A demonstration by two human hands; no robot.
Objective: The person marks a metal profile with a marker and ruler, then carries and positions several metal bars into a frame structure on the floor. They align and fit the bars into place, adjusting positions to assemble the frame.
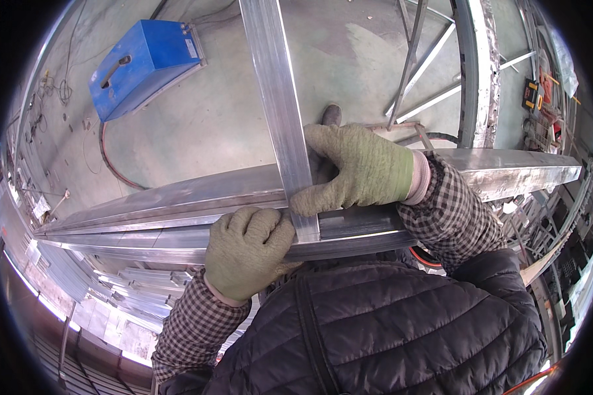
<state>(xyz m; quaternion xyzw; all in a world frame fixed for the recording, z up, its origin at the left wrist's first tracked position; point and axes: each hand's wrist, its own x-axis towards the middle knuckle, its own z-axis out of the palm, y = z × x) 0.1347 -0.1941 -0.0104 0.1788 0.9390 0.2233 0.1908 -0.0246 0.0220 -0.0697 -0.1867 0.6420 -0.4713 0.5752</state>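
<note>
Both hands wear grey-green work gloves. A silvery rectangular metal tube [270, 85] runs away from me, its near end lying across a long metal beam [359, 247] that stretches left to right in front of my body. My right hand [369, 164] grips the tube from its right side, the thumb pressed on it near the end and the forefinger against its edge farther up. Just left of the tube's end, my left hand [249, 253] is curled over the beam, fingertips on its top. The left thumb is mostly hidden underneath.
On the floor at the far left stands a blue metal box [138, 69] with a handle slot, and a hose [109, 161] curves near it. An upright-looking steel member [476, 79] and thin braces are at right. Stacked metal profiles [141, 286] lie below left.
</note>
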